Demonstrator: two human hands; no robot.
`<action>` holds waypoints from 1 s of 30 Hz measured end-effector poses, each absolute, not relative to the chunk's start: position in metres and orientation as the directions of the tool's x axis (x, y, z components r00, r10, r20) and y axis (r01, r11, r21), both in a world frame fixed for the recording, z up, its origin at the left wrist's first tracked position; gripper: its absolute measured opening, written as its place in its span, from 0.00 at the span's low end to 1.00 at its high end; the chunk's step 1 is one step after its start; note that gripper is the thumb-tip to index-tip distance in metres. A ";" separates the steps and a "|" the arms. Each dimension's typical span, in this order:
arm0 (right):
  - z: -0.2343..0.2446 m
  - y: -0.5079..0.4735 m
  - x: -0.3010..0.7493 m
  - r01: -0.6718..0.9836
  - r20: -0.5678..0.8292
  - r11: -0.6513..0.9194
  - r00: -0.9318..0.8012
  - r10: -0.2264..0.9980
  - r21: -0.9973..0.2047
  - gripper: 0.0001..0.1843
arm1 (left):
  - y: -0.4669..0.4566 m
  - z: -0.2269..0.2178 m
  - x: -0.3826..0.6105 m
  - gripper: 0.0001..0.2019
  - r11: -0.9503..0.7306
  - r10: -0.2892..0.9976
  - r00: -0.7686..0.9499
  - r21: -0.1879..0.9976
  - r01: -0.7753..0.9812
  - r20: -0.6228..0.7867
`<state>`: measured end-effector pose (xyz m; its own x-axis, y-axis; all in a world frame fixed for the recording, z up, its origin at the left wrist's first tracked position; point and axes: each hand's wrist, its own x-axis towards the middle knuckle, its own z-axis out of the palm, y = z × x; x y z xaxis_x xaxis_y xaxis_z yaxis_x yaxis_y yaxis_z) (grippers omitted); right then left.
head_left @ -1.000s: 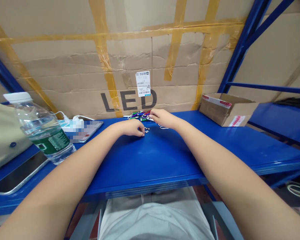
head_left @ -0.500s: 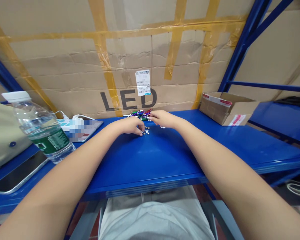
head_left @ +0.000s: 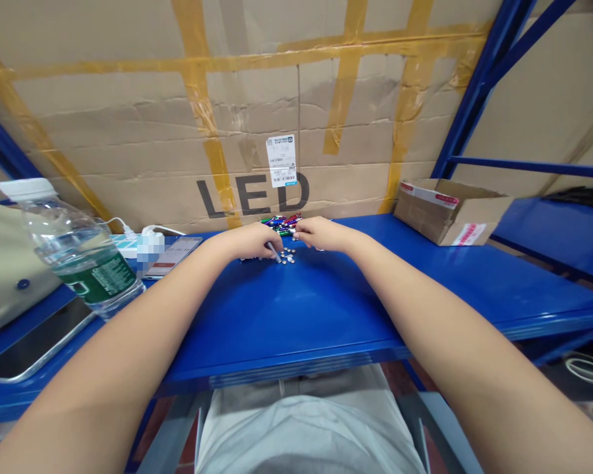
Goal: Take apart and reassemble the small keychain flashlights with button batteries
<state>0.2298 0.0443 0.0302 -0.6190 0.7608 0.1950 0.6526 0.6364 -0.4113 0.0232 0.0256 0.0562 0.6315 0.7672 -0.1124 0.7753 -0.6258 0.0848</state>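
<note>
- the left hand (head_left: 257, 241) is low over the table, thumb and fingers pinched narrow on a slim, pale, stick-like piece (head_left: 275, 252), which tilts down toward the tabletop.
- just beside the lower end of that piece, several small, round, silvery bits (head_left: 289, 258) lie scattered on the smooth blue tabletop (head_left: 296, 316), in front of the gap between the hands.
- the right hand (head_left: 319, 234) is close by, its fingers curled in toward the thumb; the fingertips are small and partly hidden at this range, so i cannot tell whether they hold anything.
- a loose heap of shiny green, blue, red and purple slender pieces (head_left: 284, 222) lies behind the hands, near the right fingertips, against the foot of the big brown taped cardboard panel (head_left: 143, 145).
- to the left, a clear plastic water bottle with a white cap and green label (head_left: 91, 263) stands near the left forearm, with a black-screened phone (head_left: 37, 342) lying beside it.
- to the right, well apart from the hands, sits a small open brown cardboard box (head_left: 435, 214) with red-and-white tape.
</note>
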 end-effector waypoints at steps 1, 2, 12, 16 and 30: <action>0.030 0.045 0.230 0.654 0.193 0.635 -0.618 0.762 -0.411 0.12 | 0.025 0.058 0.022 0.12 -0.622 0.771 0.628 0.081 0.779 -0.110; 0.030 0.045 0.230 0.656 0.193 0.635 -0.618 0.762 -0.407 0.12 | 0.025 0.059 0.021 0.12 -0.618 0.774 0.623 0.081 0.782 -0.110; 0.034 0.038 0.228 0.779 -0.085 0.560 -0.602 0.794 -0.282 0.07 | 0.029 0.053 0.016 0.12 -0.586 0.778 0.565 0.003 0.810 -0.274; 0.036 0.034 0.226 0.799 -0.116 0.562 -0.592 0.797 -0.215 0.10 | 0.027 0.052 0.021 0.12 -0.579 0.796 0.560 -0.017 0.815 -0.231; 0.019 0.044 0.213 0.669 0.012 0.729 -0.736 0.677 -0.147 0.10 | 0.026 0.038 0.037 0.10 -0.613 0.788 0.606 -0.058 0.788 -0.110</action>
<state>0.2131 0.0436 0.0193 -0.7358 0.6771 0.0119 0.6686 0.7290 -0.1467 0.0375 0.0261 0.0381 0.6055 0.7882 -0.1101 0.7878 -0.6132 -0.0577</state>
